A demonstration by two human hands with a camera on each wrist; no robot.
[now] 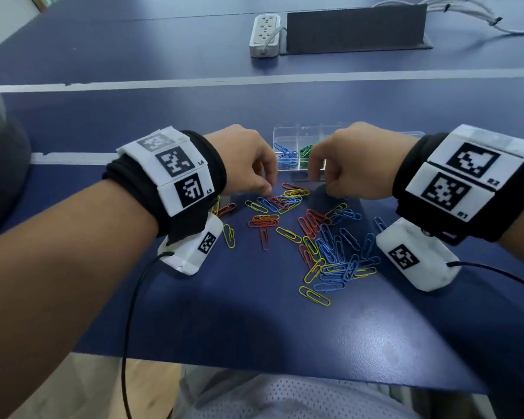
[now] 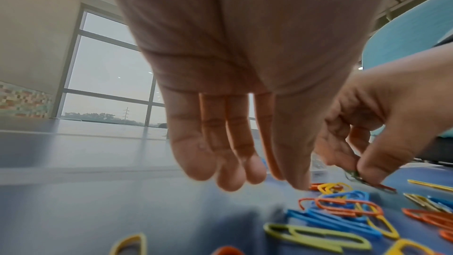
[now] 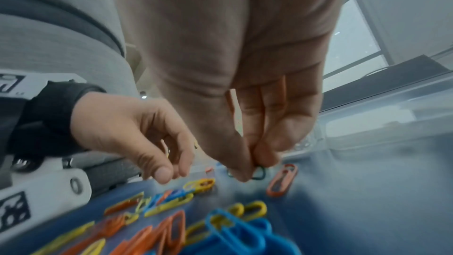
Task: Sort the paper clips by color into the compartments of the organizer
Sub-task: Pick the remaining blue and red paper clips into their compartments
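A clear organizer [image 1: 280,130] stands behind my hands, with blue clips [image 1: 286,154] in its left compartment and green clips [image 1: 305,151] in the one beside it. Loose blue, yellow and orange paper clips [image 1: 321,237] lie scattered on the blue table in front of it. My right hand [image 3: 250,172] pinches a green clip [image 3: 263,173] between thumb and fingers, low over the table just before the organizer. The same green clip [image 2: 351,175] shows in the left wrist view. My left hand [image 2: 257,179] hangs with straight fingers over the clips, holding nothing I can see.
A white power strip [image 1: 265,31], a dark grey panel [image 1: 354,28] and a bundle of cables [image 1: 466,16] sit far back. White tape lines [image 1: 254,81] cross the table. The table's front edge [image 1: 254,362] runs close to my body.
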